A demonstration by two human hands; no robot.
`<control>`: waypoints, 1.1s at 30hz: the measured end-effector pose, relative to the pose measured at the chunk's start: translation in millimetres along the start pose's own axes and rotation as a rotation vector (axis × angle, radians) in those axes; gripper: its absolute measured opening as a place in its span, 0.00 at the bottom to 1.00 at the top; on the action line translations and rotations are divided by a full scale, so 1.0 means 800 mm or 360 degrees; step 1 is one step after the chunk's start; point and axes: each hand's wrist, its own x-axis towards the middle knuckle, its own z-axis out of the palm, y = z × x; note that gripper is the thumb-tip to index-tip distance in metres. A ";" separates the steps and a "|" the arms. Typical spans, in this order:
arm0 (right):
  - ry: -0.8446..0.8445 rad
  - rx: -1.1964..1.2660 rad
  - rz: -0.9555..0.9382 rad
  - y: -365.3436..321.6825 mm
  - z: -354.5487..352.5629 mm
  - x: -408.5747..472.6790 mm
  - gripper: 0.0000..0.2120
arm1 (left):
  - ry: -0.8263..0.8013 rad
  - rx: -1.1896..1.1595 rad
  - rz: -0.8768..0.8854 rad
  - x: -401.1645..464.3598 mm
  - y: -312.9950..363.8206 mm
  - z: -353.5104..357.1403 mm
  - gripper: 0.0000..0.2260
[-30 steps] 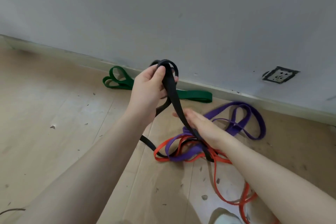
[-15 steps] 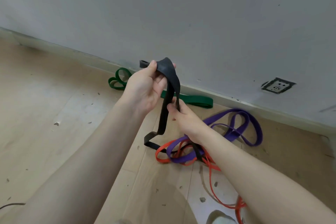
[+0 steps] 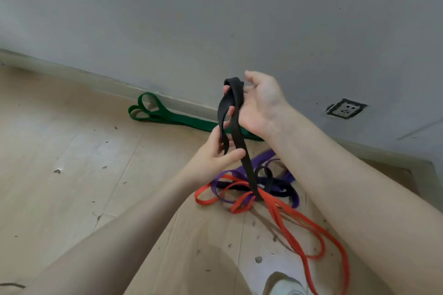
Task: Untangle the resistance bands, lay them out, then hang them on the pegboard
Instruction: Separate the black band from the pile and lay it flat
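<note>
Hands are busy with the black band, which is pulled up off the floor. The right hand holds the top loop of it high, with fingers curled round the fold. The left hand is lower down and pinches one strand between thumb and fingers. From there the black band runs straight down into a messy heap, where its lower end is mixed up with the purple band and the orange band. The green band lies flat on its own by the wall, so it looks laid out already.

I think this is the untangle step, and only the start of the job. Next the black band must slide free of the heap. That calls for a slow, gentle pull, or the other two bands will come up with it. No pegboard can be seen here.
</note>
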 end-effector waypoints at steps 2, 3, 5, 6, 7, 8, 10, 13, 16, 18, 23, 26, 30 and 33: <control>-0.0101 0.0213 -0.0065 -0.009 0.011 -0.002 0.08 | 0.0130 0.0011 0.0155 -0.006 0.008 0.005 0.19; -0.0173 0.0288 -0.0089 -0.012 0.012 -0.003 0.08 | 0.0239 0.0012 0.0235 -0.001 0.012 0.008 0.16; -0.0340 0.0306 -0.0179 -0.015 0.007 -0.002 0.09 | 0.0396 0.0015 0.0320 -0.001 0.028 0.012 0.11; -0.0402 0.0186 -0.0260 -0.014 -0.001 0.002 0.08 | 0.0409 0.0010 0.0300 0.000 0.033 0.014 0.10; -0.0410 -0.0018 -0.0360 -0.011 -0.013 0.008 0.08 | 0.0401 -0.0013 0.0294 0.000 0.038 0.014 0.09; -0.0343 -0.0274 -0.0440 -0.005 -0.029 0.017 0.09 | 0.0386 -0.0037 0.0273 -0.002 0.042 0.013 0.08; -0.0125 -0.0812 -0.0465 0.024 -0.070 0.031 0.13 | 0.0445 -0.0275 0.0175 0.000 0.051 0.006 0.09; -0.0338 -0.1489 -0.0154 0.098 -0.140 0.039 0.17 | 0.0628 -0.0632 -0.0046 0.009 0.054 -0.009 0.13; -0.0618 -0.1813 0.0203 0.158 -0.179 0.037 0.17 | 0.0746 -0.0802 -0.0235 0.011 0.040 -0.017 0.14; -0.0738 -0.2204 0.0098 0.178 -0.194 0.049 0.20 | 0.0811 -0.0872 -0.0339 0.013 0.022 -0.021 0.13; -0.0712 -0.3199 -0.0353 0.236 -0.226 0.071 0.32 | 0.0927 -0.1182 -0.0613 0.007 -0.018 -0.029 0.17; -0.0571 -0.3422 -0.0699 0.249 -0.230 0.085 0.36 | 0.0953 -0.1072 -0.0759 -0.006 -0.027 -0.041 0.16; -0.0548 -0.3668 -0.0497 0.242 -0.231 0.129 0.35 | 0.0995 -0.0962 -0.0906 -0.025 -0.031 -0.063 0.13; -0.0679 -0.3485 -0.0461 0.246 -0.226 0.135 0.19 | 0.0864 -0.0977 -0.0910 -0.036 -0.033 -0.072 0.15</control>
